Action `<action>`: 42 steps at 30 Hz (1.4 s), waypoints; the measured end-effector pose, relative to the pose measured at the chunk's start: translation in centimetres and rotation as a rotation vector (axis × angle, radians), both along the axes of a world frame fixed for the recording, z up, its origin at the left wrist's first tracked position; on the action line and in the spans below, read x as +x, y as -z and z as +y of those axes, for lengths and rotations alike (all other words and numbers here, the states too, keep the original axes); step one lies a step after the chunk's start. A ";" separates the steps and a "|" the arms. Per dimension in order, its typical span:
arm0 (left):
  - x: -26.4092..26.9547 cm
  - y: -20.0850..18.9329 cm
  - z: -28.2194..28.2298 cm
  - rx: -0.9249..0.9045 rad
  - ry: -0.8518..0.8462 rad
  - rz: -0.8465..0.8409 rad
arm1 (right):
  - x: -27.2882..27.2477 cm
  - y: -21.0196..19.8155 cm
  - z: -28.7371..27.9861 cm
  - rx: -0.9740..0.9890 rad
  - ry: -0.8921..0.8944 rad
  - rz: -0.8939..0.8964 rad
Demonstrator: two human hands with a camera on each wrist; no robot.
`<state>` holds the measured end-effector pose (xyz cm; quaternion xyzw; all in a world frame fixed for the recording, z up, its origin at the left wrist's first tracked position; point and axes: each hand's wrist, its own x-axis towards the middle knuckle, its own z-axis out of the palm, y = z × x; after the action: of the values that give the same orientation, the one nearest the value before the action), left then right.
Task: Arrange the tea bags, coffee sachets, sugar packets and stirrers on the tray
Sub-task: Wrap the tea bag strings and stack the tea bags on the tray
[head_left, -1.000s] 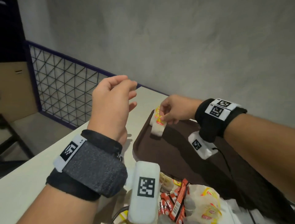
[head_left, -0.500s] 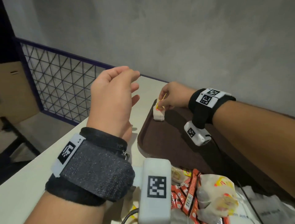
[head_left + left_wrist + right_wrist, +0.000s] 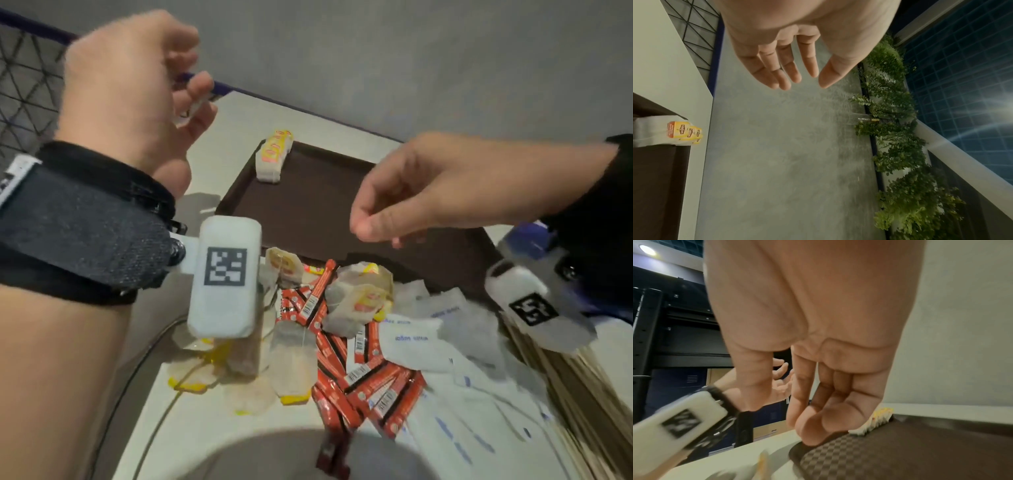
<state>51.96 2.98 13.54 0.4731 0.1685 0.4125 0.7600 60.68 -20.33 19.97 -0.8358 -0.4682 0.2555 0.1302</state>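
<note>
- Presently, the left hand point(image 3: 130, 85) is hovering above the counter point(image 3: 219, 144), left of the tray; its fingers point(image 3: 774, 68) are hanging loosely extended, thumb apart, gripping nothing.
- A mesh railing point(image 3: 24, 85) is running behind the counter at far left.
- The dark brown tray point(image 3: 308, 205) is lying on the counter. A row of tea bags point(image 3: 274, 156), yellow tags uppermost, is standing on edge in its far left corner, against the rim.
- Loose tea bags point(image 3: 359, 298) are lying on the counter below the tray's near edge, some overlapping the coffee sachets.
- Red coffee sachets point(image 3: 370, 377) are lying heaped just right of the loose tea bags, crossing one another.
- White sugar packets point(image 3: 442, 329) are lying spread to the right of the sachets, partly under them.
- The right hand point(image 3: 428, 195) is hovering over the tray's near right part, fingers curled downward with thumb close to the forefinger; nothing is showing between them, so it is holding nothing.
- Wooden stirrers point(image 3: 575, 394) are lying bundled at far right, beside the sugar packets.
</note>
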 end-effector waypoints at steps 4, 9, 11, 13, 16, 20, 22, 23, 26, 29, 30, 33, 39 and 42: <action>-0.3 -0.4 -1.7 0.017 0.020 0.031 | -2.1 1.9 -2.9 -0.021 -0.035 0.059; -0.3 -0.8 -3.8 0.114 0.221 0.057 | -2.9 2.9 -3.4 0.048 -0.032 -0.035; -0.2 -0.7 -4.7 0.222 0.403 0.077 | -2.9 1.9 -3.4 0.135 -0.008 -0.046; -0.1 -0.6 -5.5 0.345 0.602 0.126 | -2.7 0.7 -3.3 0.254 0.008 -0.050; -0.2 0.1 -6.9 0.517 0.863 0.177 | -2.2 -0.6 -3.1 0.432 0.095 -0.038; -0.5 0.5 -7.7 0.555 0.842 0.201 | -1.5 -0.8 -2.7 0.516 0.223 -0.008; -0.5 0.4 -7.6 0.525 0.808 0.216 | -1.4 -0.4 -2.7 0.546 0.284 0.060; -0.4 0.3 -7.5 0.502 0.794 0.220 | -1.4 -0.1 -3.0 0.566 0.339 0.101; -0.4 0.0 -7.1 0.419 0.718 0.228 | -1.7 1.4 -4.6 0.484 0.461 0.170; -0.5 -0.3 -6.5 0.348 0.637 0.216 | -3.3 3.7 -6.0 0.132 0.434 0.182; -0.5 -0.2 -6.4 0.333 0.621 0.210 | -3.8 4.4 -6.2 0.043 0.420 0.202; -0.5 -0.3 -6.7 0.304 0.613 0.205 | -4.6 5.8 -6.0 -0.048 0.406 0.203; -0.3 -0.4 -7.0 0.174 0.622 0.192 | -5.2 5.5 -5.5 0.150 0.331 0.084; -0.3 -0.5 -7.1 0.073 0.650 0.163 | -5.5 2.7 -5.7 0.254 0.252 0.106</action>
<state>51.69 -4.07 14.06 0.5604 0.0542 0.1150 0.8184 55.15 -26.00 17.31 -0.8499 -0.3810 0.2197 0.2902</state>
